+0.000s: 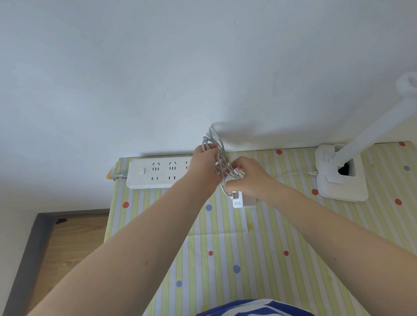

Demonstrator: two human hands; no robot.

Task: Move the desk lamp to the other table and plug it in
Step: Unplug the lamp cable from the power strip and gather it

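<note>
— What do the hands hold over the striped table [232, 242]?

— A coiled white cord [217, 157]. The left hand [204, 161] grips the upper loops, fingers curled round them; the right hand [249, 177] pinches the lower loops just above the white plug [237, 200], which hangs at the cord's end, close over the cloth.

— And the desk lamp [341, 171]?

— It stands on its square base at the table's far right, near the wall [148, 63], arm slanting up out of view. A thin run of cord leads from the base toward the right hand.

— Anything else?

— A white power strip [157, 172] lies along the back edge, partly behind the left hand, sockets facing up.
</note>
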